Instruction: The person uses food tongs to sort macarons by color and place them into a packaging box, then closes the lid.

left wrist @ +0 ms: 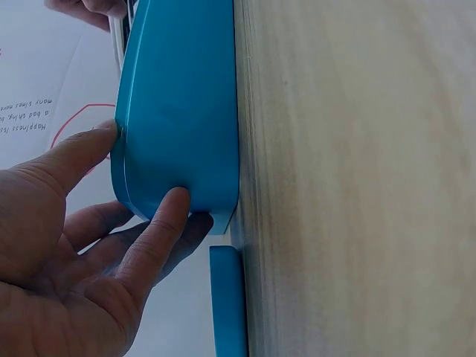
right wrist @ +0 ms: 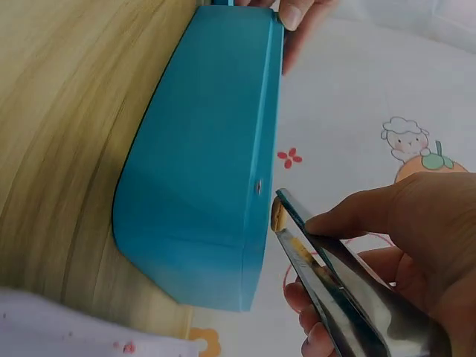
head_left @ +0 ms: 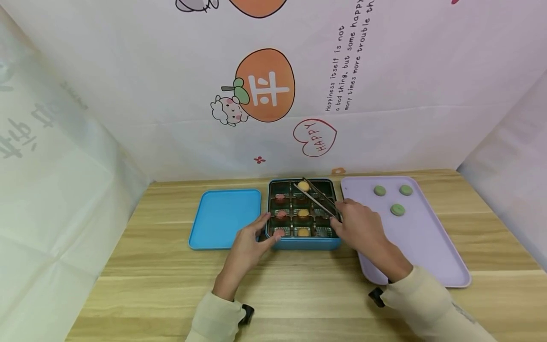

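Observation:
A blue box (head_left: 305, 244) with a dark divided insert holds pink macarons (head_left: 280, 214) in its left column and yellow macarons (head_left: 303, 213) in its middle column. At the box's front left corner, my left hand (head_left: 248, 244) holds the edge, thumb on the rim and fingers along the side wall. My right hand (head_left: 361, 225) grips metal tongs (head_left: 318, 202) at the box's right side. Between the tong tips is another yellow macaron (right wrist: 277, 214), above the back of the middle column. Parts of the insert are dark and hard to make out.
A flat blue lid (head_left: 226, 218) lies left of the box. To the right is a lilac tray (head_left: 420, 242) bearing three green macarons (head_left: 397, 209) toward its far end. A printed white cloth (head_left: 188, 95) rises behind the wooden table (head_left: 295, 299).

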A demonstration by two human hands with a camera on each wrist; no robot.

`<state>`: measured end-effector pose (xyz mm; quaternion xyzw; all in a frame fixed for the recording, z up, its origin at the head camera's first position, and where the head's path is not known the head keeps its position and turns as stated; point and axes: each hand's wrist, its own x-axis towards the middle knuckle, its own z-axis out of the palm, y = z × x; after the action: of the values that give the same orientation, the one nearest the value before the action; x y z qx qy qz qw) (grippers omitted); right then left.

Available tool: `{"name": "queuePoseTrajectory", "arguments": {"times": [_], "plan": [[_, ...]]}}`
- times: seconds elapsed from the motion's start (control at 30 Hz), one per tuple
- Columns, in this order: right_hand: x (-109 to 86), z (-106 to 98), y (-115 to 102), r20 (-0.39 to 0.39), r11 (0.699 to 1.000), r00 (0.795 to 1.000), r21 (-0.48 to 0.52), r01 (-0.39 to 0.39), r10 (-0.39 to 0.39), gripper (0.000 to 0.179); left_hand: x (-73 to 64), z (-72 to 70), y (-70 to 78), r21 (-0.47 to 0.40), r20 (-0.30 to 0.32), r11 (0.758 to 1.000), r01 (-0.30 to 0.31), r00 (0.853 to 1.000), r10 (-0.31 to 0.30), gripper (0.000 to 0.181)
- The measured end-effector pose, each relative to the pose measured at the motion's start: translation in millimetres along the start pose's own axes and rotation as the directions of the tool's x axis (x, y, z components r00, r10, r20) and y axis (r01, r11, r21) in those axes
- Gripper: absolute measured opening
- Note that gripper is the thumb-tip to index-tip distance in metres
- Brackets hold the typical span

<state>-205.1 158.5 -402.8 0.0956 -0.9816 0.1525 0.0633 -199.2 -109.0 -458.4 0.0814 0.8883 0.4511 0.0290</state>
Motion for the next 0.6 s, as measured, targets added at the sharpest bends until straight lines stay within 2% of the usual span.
{"name": "queuePoseTrajectory", "arguments": {"times": [0.6], "plan": [[5.7,8.1,-2.0,0.013,1.0,1.0,-0.022,0.013,-0.013,0.035,0.0,0.2,-0.6,-0.003,0.007,1.0,-0.01,1.0,0.01,0.068]]}}
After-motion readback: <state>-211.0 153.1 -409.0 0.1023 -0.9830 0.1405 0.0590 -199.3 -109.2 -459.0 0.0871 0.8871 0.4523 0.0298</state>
